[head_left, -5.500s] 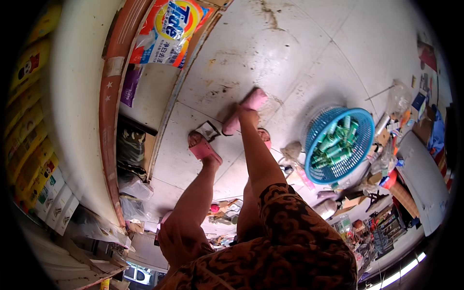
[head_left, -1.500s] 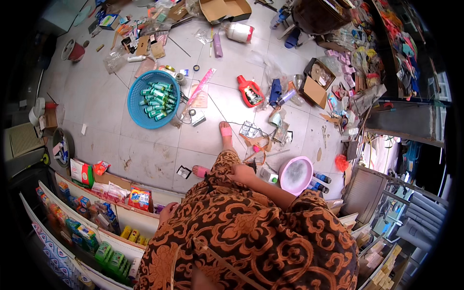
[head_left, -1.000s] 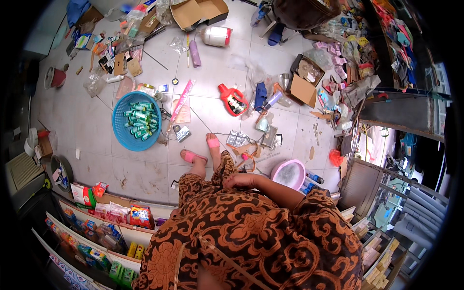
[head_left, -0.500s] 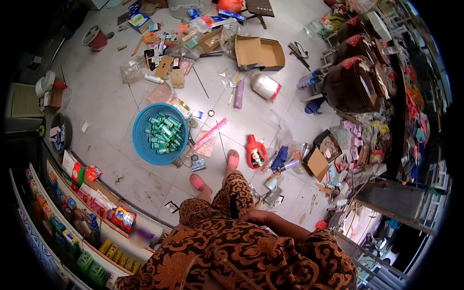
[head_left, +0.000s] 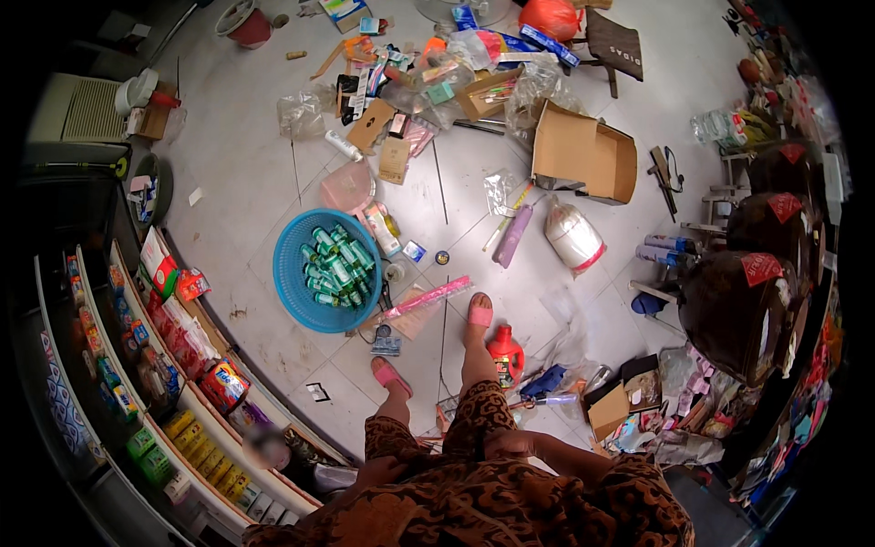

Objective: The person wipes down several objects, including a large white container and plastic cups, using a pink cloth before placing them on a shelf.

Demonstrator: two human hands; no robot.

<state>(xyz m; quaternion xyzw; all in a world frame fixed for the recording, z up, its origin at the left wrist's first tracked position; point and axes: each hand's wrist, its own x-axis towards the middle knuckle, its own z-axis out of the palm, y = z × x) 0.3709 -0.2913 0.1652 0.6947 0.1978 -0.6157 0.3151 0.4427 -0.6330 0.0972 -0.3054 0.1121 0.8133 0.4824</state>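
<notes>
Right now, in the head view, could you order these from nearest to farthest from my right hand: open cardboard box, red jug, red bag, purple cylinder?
From the right hand:
1. Red jug: just ahead.
2. Purple cylinder: farther ahead.
3. Open cardboard box: beyond it, rightward.
4. Red bag: farthest, at the top edge.

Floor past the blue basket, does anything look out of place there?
Yes: beyond the blue basket, loose packets, clear plastic bags and an open cardboard box lie jumbled across the floor, looking dropped rather than stored.
</notes>
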